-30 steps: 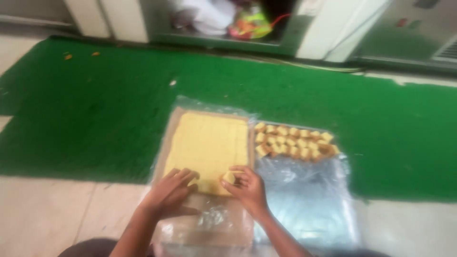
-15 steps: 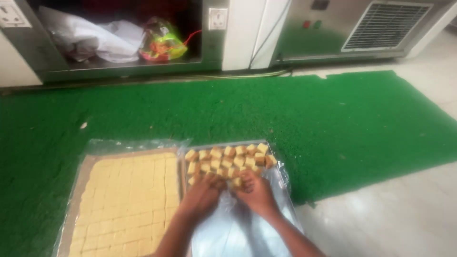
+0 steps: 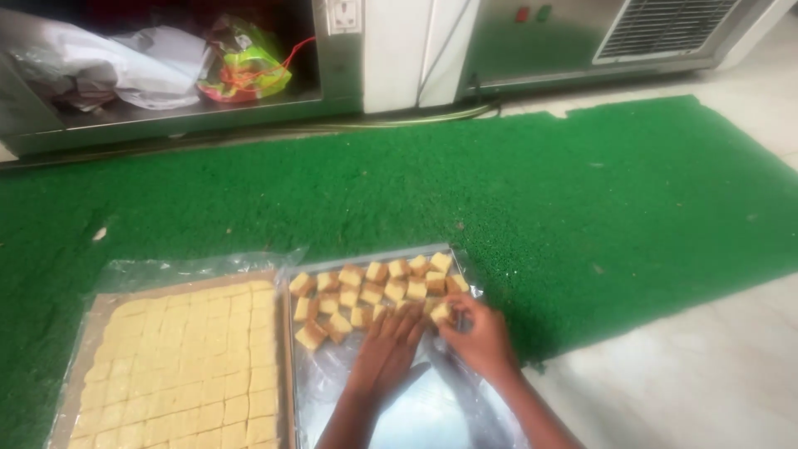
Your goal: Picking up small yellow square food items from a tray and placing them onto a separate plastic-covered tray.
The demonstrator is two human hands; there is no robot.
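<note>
Hands (image 3: 432, 341) over yellow squares (image 3: 374, 293), tray (image 3: 366, 259) bottom cut off.

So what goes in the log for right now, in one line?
left hand: flat by loose cubes | right hand: pinching one cube | lined tray | cut slab beside

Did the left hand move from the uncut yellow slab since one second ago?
Yes. The left hand went right, off the yellow slab onto the plastic-lined tray.
</note>
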